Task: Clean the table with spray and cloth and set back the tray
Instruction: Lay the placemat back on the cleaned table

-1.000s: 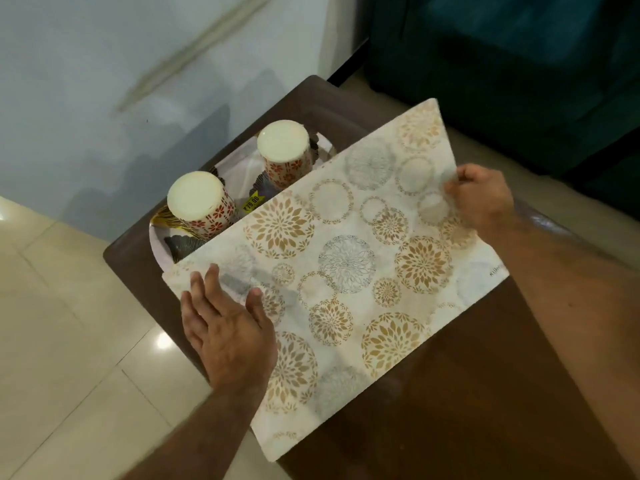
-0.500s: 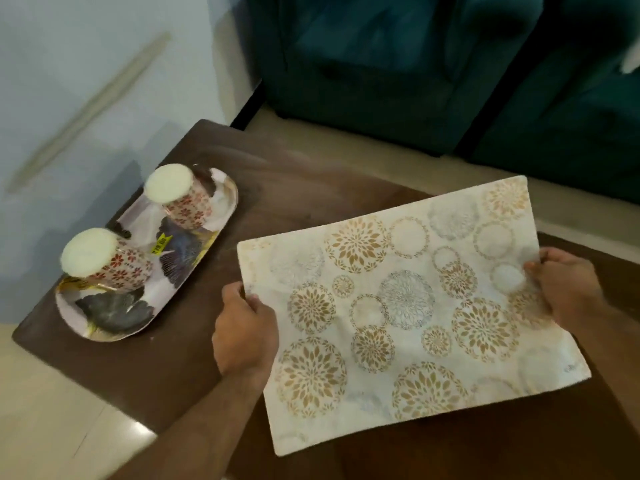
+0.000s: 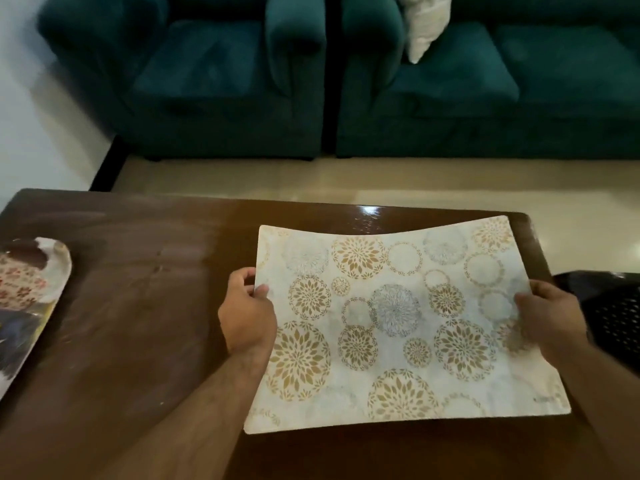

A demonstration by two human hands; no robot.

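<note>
Head view of 1 dark brown glossy wooden table [image 3: 145, 306] with 1 rectangular off-white placemat printed with gold and grey floral circles [image 3: 391, 327] held above its surface at about 4 o'clock. The left hand [image 3: 247, 315] grips the mat's short edge at 9 o'clock, thumb on the printed face and fingers curled beneath; the right hand [image 3: 550, 318] grips the opposite short edge at 3 o'clock in the same manner, thumb on top. Both sets of fingers are thus clamped on the mat. Holding it by 2 opposite edges keeps the thin, flexible sheet spread; its far edge nevertheless sags in a shallow curve, which suggests the mat is lifted clear of the wood, or nearly so, and is probably being taken off so the surface can be wiped. The task's tray, 1 oval patterned tray with a white ground and dark leaf motifs [image 3: 52, 292], lies on the table at 9 o'clock, cut by the frame edge and well apart from the mat; it carries at least 1 red-flowered cup [image 3: 20, 284], only partly visible. Pale smears mark the wood between tray and mat. No spray bottle or cloth is in view. Beyond the table, at 12 o'clock, stand 2 teal upholstered sofas [image 3: 485, 81] with 1 white cushion [image 3: 424, 26]; 1 black perforated object [image 3: 613, 313] shows at 3 o'clock.
</note>
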